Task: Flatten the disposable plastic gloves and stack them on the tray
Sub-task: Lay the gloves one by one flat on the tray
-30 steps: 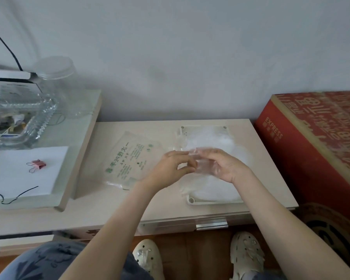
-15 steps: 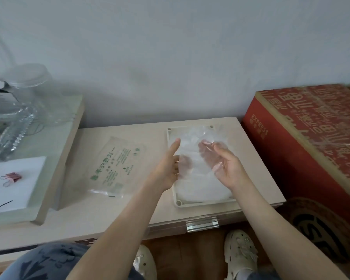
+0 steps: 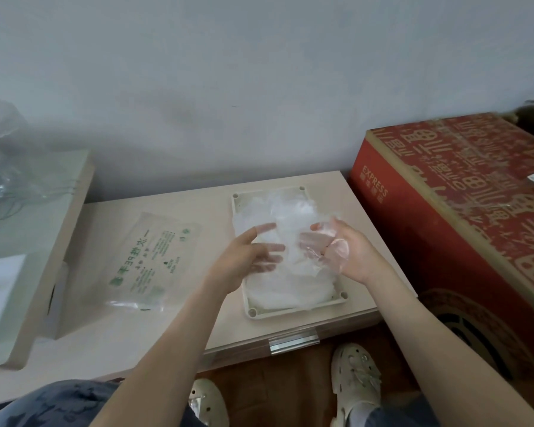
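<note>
A clear disposable glove (image 3: 313, 245) is spread in the air between my two hands, just above the tray. My left hand (image 3: 247, 260) has its thumb up and its fingers straight under the film. My right hand (image 3: 349, 254) lies palm up with the film draped over its palm and fingers. Below them, the white tray (image 3: 238, 211) stands on the beige table and holds a stack of flattened clear gloves (image 3: 290, 288). The glove packet (image 3: 154, 260), printed in green, lies flat to the left of the tray.
A red cardboard box (image 3: 463, 192) stands close against the table's right side. A raised shelf (image 3: 43, 217) with a glass jar (image 3: 0, 127) borders the left. A wall runs behind. My feet in white shoes (image 3: 356, 377) are below the table's front edge.
My hands, pinched together on the crumpled glove a second ago, have moved apart and opened, spreading the glove out over the tray. The camera has shifted left and closer.
</note>
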